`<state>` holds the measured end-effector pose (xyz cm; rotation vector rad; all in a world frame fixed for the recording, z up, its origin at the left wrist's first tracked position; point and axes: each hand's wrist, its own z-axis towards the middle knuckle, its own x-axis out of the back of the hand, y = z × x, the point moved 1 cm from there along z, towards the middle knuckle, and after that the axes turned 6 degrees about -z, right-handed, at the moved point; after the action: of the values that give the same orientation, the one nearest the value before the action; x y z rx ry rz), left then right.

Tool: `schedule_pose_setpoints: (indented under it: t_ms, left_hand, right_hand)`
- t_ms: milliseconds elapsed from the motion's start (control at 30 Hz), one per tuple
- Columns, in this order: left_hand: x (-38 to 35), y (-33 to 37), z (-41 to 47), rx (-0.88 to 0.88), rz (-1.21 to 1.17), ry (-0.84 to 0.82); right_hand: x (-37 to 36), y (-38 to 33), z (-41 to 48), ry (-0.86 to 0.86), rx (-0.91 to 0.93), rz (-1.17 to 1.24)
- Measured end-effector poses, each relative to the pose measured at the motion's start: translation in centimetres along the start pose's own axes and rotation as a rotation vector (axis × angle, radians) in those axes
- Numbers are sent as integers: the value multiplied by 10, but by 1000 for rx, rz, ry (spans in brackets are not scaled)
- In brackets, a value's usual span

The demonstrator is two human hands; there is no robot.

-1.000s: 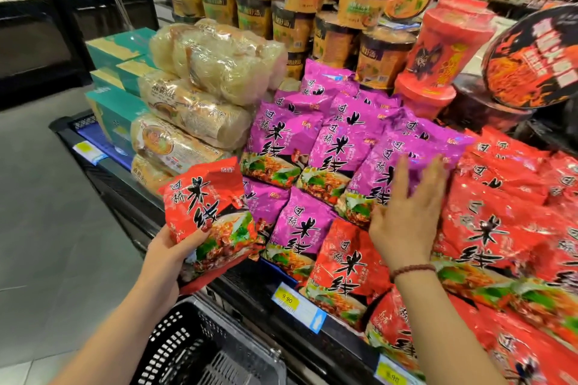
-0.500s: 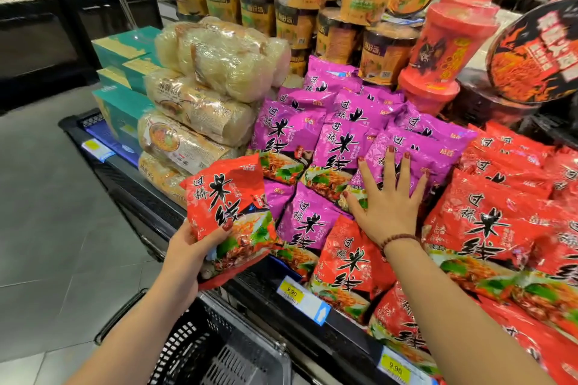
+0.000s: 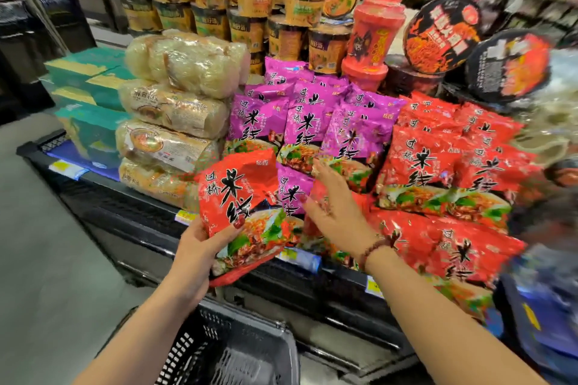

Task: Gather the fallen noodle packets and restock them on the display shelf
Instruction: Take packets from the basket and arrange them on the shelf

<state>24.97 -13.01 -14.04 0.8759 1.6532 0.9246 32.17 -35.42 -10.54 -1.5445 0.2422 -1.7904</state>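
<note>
My left hand (image 3: pixel 200 248) grips a red noodle packet (image 3: pixel 242 206) by its lower left corner and holds it upright in front of the display shelf (image 3: pixel 131 216). My right hand (image 3: pixel 336 212) hovers beside it with the fingers spread and holds nothing; the fingertips lie near the purple noodle packets (image 3: pixel 309 131) stacked in the middle of the shelf. To the right lies a pile of red noodle packets (image 3: pixel 438 172) of the same kind. The whole view is blurred by motion.
Clear bags of pale noodles (image 3: pixel 181 94) and teal boxes (image 3: pixel 90 78) fill the shelf's left part. Cup noodles (image 3: pixel 250 9) and red tubs (image 3: pixel 372 37) stand at the back. A black shopping basket (image 3: pixel 231 350) sits below my arms. Price tags (image 3: pixel 298 256) line the shelf's front edge.
My right hand has lifted off the purple packets and drawn back toward the held red packet. My left hand has carried that packet to the right, closer to the shelf's middle.
</note>
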Motion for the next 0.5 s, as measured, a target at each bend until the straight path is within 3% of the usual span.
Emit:
schedule_pose_setpoints:
  t_ms: [67, 133, 367, 500]
  left_hand:
    - [-9, -7, -7, 11, 30, -84]
    - [-20, -16, -11, 16, 49, -141]
    - [-83, -36, -36, -42, 197, -391]
    - [-131, -37, -47, -187, 327, -443]
  right_hand:
    - [-6, -22, -32, -111, -124, 286]
    - [-7, -33, -61, -75, -217, 385]
    - [32, -22, -130, 184, -333, 309]
    - [54, -1, -147, 352, -323, 292]
